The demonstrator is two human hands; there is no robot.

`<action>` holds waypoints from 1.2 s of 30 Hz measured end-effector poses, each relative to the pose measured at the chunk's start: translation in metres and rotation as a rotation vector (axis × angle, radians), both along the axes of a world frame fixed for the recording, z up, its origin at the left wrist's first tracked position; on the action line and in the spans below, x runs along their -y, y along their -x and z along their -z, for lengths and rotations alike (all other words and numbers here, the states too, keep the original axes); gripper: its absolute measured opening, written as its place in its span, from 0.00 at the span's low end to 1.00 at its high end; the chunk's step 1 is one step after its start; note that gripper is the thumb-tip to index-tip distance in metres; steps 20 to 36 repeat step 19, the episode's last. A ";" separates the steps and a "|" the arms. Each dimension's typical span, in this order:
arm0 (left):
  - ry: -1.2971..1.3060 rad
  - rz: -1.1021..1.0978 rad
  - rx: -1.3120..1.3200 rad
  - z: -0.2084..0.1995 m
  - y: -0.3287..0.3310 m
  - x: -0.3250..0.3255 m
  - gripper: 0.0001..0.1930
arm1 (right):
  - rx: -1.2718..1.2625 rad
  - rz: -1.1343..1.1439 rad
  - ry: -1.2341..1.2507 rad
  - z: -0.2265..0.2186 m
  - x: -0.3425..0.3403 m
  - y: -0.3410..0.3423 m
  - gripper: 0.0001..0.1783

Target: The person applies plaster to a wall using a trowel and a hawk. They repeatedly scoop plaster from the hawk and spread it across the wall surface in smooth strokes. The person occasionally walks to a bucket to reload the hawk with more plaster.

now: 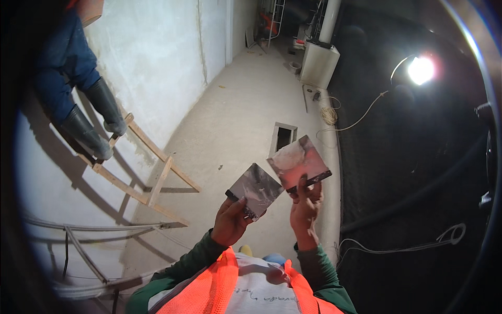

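My left hand (234,221) is closed on the near edge of a square grey plastering blade (255,189), its face shiny and smeared with white. A dark strip runs along that edge. To its right, my right hand (306,209) grips a second square plastering blade (306,163) by its black-edged side, thumb on the face. Pale plaster-like paste covers the upper left part of this blade, and a pink-orange tint shows on the rest. The two blades are tilted and their corners come close together; I cannot tell whether they touch.
Another person in black rubber boots (83,133) stands on a wooden ladder-like stand (157,180) by the white wall. Metal tubing (86,256) lies lower left. The floor has a rectangular opening (284,137). A cable coil (329,115) and lit lamp (421,70) are at right.
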State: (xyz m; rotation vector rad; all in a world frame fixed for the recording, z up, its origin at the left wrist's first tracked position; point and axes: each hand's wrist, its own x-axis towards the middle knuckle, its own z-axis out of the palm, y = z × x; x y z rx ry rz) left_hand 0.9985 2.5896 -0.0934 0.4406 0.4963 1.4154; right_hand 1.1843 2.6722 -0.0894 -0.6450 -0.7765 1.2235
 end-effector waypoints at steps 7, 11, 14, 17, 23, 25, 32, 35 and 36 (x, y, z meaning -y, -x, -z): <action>-0.034 -0.052 -0.009 -0.008 0.032 -0.104 0.22 | 0.414 -0.101 -0.153 0.019 -0.104 0.035 0.12; 0.006 -0.130 0.024 0.002 0.046 -0.151 0.21 | 0.899 -0.096 -0.366 0.032 -0.169 0.030 0.17; 0.020 -0.189 -0.011 0.009 0.056 -0.207 0.21 | 1.059 -0.142 -0.505 0.048 -0.236 0.024 0.17; -0.040 -0.331 -0.038 0.010 0.069 -0.274 0.21 | 1.084 -0.200 -0.328 0.090 -0.306 0.032 0.12; -0.102 -0.398 -0.090 0.001 0.085 -0.328 0.23 | 0.925 -0.263 -0.072 0.122 -0.367 0.038 0.13; -0.102 -0.398 -0.090 0.001 0.085 -0.328 0.23 | 0.925 -0.263 -0.072 0.122 -0.367 0.038 0.13; -0.102 -0.398 -0.090 0.001 0.085 -0.328 0.23 | 0.925 -0.263 -0.072 0.122 -0.367 0.038 0.13; -0.102 -0.398 -0.090 0.001 0.085 -0.328 0.23 | 0.925 -0.263 -0.072 0.122 -0.367 0.038 0.13; -0.102 -0.398 -0.090 0.001 0.085 -0.328 0.23 | 0.925 -0.263 -0.072 0.122 -0.367 0.038 0.13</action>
